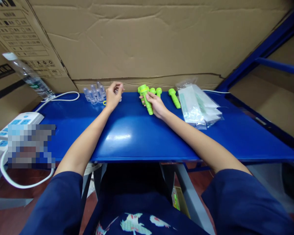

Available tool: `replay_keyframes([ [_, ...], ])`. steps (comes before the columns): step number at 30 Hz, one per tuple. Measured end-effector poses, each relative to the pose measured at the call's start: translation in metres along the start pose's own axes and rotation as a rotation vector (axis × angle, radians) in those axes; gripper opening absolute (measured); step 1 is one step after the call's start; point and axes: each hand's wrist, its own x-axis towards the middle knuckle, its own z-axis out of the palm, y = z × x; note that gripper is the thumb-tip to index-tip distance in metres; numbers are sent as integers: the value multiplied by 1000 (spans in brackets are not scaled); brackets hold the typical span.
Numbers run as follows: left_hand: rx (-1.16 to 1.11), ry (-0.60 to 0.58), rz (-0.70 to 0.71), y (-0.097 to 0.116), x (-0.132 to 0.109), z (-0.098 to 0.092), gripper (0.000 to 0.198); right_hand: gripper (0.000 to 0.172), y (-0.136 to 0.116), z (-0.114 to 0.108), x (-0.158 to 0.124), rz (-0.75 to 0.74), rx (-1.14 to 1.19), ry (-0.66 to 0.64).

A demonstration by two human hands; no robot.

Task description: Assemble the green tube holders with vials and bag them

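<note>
My right hand (156,103) is wrapped round a bright green flashlight-shaped plastic piece (147,103), its wide ringed head pointing away from me. Behind it, more green pieces (158,91) stand on the blue table, partly hidden by the hand. Another green piece (174,98) lies further right. My left hand (114,94) is raised with thumb and fingers curled together; what it may pinch is too small to tell. Beside it on the left are several clear plastic tubes (93,96). A yellow ring (104,102) lies near its wrist, and a clear bit shows behind its fingers.
Plastic bags with white and green sheets (198,106) lie on the right of the blue table (127,143). On the left are a water bottle (31,78), a power strip (22,122) and a white cable (63,94). Cardboard (147,42) walls the back.
</note>
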Motion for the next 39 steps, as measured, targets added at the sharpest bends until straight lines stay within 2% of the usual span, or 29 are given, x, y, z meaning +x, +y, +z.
replay_keyframes([
  [2,179,-44,-2,-6,3,-16,39,34,-6,-8,2,9,50,-47],
  [5,426,-175,-40,-8,2,-31,30,22,-15,-17,4,35,91,-63],
  [6,484,-216,-52,-7,1,-32,29,22,-17,-20,4,38,96,-54],
  [8,556,-269,-46,-3,-1,-31,25,34,-19,-25,4,26,98,-18],
  [11,568,-250,30,1,-4,-26,27,56,-18,-31,3,-11,64,39],
  [15,567,-176,90,7,-3,-27,30,60,-14,-34,7,-35,-47,59],
  [18,662,-198,14,13,0,-36,33,56,-7,-39,14,-36,-108,120],
  [21,786,-232,-73,19,5,-47,31,59,3,-51,24,-64,-208,212],
  [24,845,-241,-151,21,10,-55,28,62,11,-70,30,-163,-414,306],
  [27,866,-276,-207,20,13,-56,24,64,15,-88,32,-272,-577,341],
  [31,940,-410,-248,27,12,-46,19,65,18,-98,32,-255,-627,335],
  [34,1115,-563,-260,44,11,-36,32,67,21,-99,33,-194,-652,362],
  [37,1224,-696,-363,60,9,-31,40,71,24,-97,34,-150,-675,419],
  [39,1228,-733,-437,65,8,-31,43,74,24,-95,34,-123,-687,438],
])
